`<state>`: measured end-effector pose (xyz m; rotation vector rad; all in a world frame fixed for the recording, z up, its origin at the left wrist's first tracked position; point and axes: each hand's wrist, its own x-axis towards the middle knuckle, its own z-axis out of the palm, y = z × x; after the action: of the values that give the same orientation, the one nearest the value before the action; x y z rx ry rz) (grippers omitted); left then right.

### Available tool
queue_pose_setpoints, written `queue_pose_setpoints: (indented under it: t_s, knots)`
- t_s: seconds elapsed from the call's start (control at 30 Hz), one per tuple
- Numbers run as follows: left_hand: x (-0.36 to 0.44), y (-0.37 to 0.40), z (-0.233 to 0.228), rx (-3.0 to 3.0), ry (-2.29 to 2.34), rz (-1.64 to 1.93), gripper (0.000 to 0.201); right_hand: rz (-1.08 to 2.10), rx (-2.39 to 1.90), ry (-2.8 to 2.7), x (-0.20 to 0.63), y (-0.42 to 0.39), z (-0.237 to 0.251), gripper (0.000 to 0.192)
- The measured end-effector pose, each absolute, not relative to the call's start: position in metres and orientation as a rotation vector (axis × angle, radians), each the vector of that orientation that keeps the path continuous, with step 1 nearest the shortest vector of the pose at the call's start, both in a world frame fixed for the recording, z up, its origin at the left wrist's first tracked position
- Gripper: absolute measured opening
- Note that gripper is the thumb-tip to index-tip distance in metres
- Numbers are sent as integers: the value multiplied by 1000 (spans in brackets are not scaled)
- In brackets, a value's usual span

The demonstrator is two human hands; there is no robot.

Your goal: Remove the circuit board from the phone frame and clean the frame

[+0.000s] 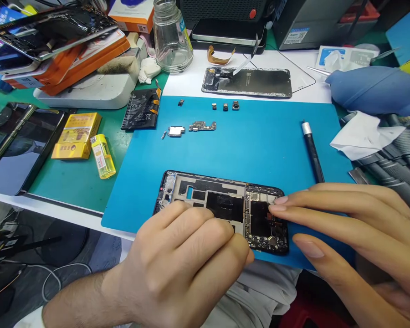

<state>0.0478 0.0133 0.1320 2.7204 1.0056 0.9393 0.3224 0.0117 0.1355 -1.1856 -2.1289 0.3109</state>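
An opened phone frame lies on the blue mat, its metal midplate and the circuit board at its right end exposed. My left hand is curled closed over the frame's near side. Its fingertips are hidden, so what they pinch, if anything, does not show. My right hand has its fingers stretched out, the fingertips touching or just above the board end. Its thumb is apart from them, by the frame's right edge. Just behind the right hand lies a black pen-shaped tool with a silver tip.
Behind the frame on the blue mat lie a small circuit board, a white-faced part and several tiny camera modules. A battery, lighter, glass jar, detached screen and blue air blower surround it.
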Motion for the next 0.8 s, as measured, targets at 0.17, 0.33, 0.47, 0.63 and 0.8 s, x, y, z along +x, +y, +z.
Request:
queue_pose_setpoints:
  t_s: [0.17,0.33,0.47,0.63,0.8]
  knots:
    - [47,11,130,2634,1040,939,5,344,-1213,-2121,321,11,136,18]
    - [46,8,135,2663,1084,870,6,227,-1224,-2027,316,15,126,15]
    - [48,13,133,2705,1096,835,26,172,-1225,-1980,309,19,115,26]
    - [49,14,132,2718,1103,819,30,179,-1193,-2010,320,27,113,22]
    - [43,3,128,2687,1094,986,6,169,-951,-2230,342,35,114,23]
